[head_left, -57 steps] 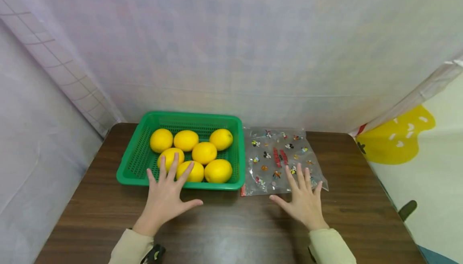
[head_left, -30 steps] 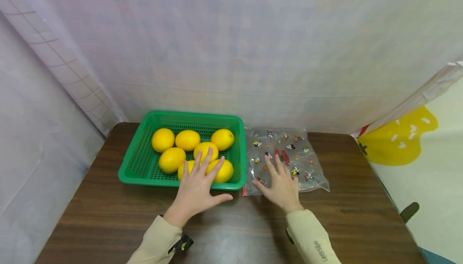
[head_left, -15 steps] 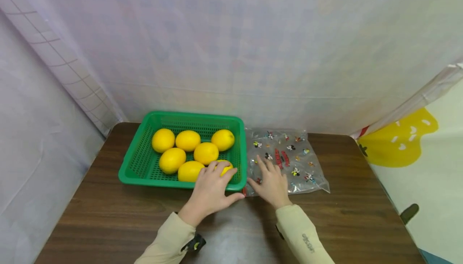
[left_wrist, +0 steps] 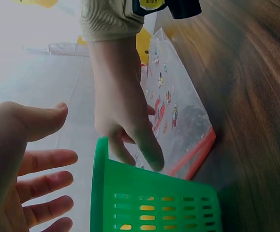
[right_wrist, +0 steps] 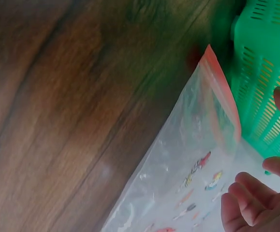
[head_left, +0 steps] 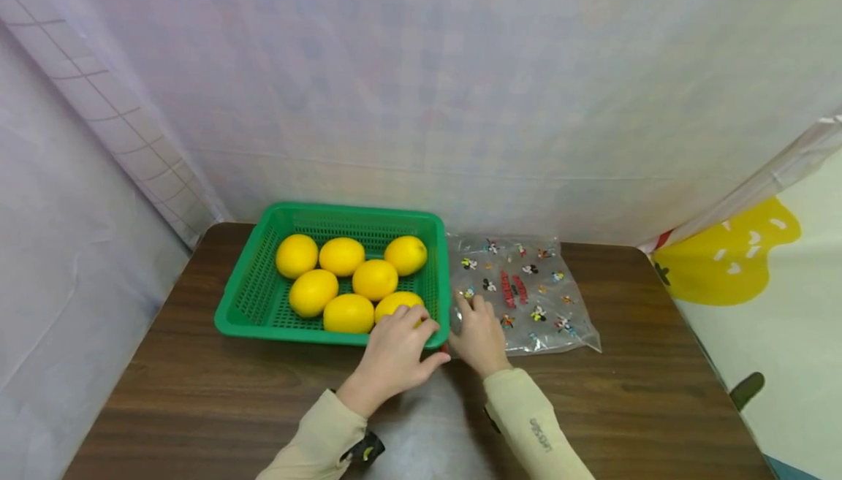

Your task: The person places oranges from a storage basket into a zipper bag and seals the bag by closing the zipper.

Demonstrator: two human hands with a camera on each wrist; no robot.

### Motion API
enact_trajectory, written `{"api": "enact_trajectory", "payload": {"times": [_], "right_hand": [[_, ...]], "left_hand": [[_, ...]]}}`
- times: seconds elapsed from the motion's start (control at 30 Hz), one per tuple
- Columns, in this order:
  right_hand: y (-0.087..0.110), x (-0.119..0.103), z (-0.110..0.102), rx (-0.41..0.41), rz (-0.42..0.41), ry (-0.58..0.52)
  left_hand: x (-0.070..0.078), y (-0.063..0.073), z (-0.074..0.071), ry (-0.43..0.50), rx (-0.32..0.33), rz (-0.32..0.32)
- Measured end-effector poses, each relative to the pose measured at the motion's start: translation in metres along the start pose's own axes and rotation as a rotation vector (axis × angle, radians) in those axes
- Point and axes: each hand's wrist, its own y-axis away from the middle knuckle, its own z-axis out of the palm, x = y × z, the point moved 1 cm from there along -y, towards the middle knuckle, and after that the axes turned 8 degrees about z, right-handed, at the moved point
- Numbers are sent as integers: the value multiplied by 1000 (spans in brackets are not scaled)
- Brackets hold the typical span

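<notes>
A green plastic basket point(head_left: 279, 332) with slotted sides stands on the table, with several yellow lemons point(head_left: 348, 313) lying in it. To its right lies a flat clear zip bag point(head_left: 549, 294) with cartoon prints; its red-edged end point(right_wrist: 220, 82) is beside the basket wall. My left hand point(head_left: 395, 353), fingers bent loosely and thumb apart, is over the basket's near right corner and partly covers one lemon. My right hand point(head_left: 479, 337) hovers at the bag's near left part, close to the basket. Its thumb and fingers point(right_wrist: 250, 195) are apart, with nothing between them.
The dark wooden table point(head_left: 197, 407) carries the basket and bag near its back edge. A pale cloth point(head_left: 421, 85) hangs behind. On the right is a white sheet with a yellow printed shape point(head_left: 730, 261).
Both hands have moved inward. The left hand has gone right across the basket front to its near right corner; the right hand has gone left over the bag. Basket, lemons and bag lie as before.
</notes>
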Motion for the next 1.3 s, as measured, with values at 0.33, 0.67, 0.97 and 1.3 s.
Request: {"api": "enact_trajectory", "payload": {"times": [0.33,0.67,0.97,1.3], "right_hand": [[-1,-5,9,-40,48,-26],[1,-9,18,17,100,-51],[2,-8,24,23,126,-59],[1,-11,21,48,85,-61]], "left_hand": [[2,-1,5,60,25,26],[3,1,9,15,28,19],[1,3,13,18,21,-13],[-1,2,15,-6,29,5]]}}
